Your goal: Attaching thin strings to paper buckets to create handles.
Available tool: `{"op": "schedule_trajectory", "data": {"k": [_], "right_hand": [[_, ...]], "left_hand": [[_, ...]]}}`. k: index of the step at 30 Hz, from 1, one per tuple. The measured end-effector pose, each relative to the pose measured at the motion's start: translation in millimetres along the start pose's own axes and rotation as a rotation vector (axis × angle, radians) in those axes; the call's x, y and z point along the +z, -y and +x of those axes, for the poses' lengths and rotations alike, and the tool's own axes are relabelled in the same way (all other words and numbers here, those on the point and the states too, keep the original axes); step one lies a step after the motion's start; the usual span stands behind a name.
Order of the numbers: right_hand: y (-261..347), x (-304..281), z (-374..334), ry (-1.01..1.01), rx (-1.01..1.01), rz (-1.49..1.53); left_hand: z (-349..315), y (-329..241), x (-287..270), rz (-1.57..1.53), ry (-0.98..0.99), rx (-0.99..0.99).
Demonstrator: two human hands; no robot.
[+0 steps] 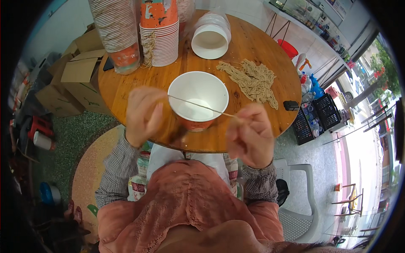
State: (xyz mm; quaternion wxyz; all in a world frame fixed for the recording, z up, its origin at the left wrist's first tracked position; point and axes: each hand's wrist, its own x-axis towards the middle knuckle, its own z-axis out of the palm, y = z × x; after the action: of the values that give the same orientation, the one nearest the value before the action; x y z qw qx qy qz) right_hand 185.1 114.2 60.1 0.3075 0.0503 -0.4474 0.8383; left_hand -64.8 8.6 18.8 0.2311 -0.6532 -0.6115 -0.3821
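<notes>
My left fingers (152, 93) and right fingers (254, 111) grasp a thin cord (196, 104), held taut above the open mouth of a white-lined bucket (198, 84). The bucket stands upright near the front edge of the surface (154, 78); a tangled tan bundle (255, 80) lies toward the right edge.
</notes>
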Motion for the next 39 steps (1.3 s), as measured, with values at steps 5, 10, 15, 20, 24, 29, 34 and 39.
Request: {"op": "schedule_trajectory", "data": {"k": [5,10,15,20,24,29,34,39], "right_hand": [[-36,6,9,-0.033,0.037,-0.095],[-34,-20,7,-0.219,-0.113,-0.226],[-44,-52,-7,-0.349,-0.111,-1.047],[-50,-19,-8,-0.157,0.213,-0.823],[-72,-25,-6,-0.078,0.201,-0.659],[-70,-23,-7,-0.117,0.301,-0.703],[-78,-27,-12,-0.172,0.115,-0.779],[-74,-27,-18,-0.263,-0.023,-0.929]], "left_hand": [[-13,-83,10,-0.809,0.021,-0.206],[-40,-67,22,-1.285,0.286,-0.619],[-40,-58,11,-0.989,0.328,-0.606],[-31,-65,21,-0.620,0.261,-0.223],[-26,-69,14,-0.625,0.307,-0.352],[-39,-62,25,-1.014,0.313,-0.508],[-39,-56,22,-1.077,0.334,-0.673],[-43,-51,24,-1.205,0.223,-0.775]]}}
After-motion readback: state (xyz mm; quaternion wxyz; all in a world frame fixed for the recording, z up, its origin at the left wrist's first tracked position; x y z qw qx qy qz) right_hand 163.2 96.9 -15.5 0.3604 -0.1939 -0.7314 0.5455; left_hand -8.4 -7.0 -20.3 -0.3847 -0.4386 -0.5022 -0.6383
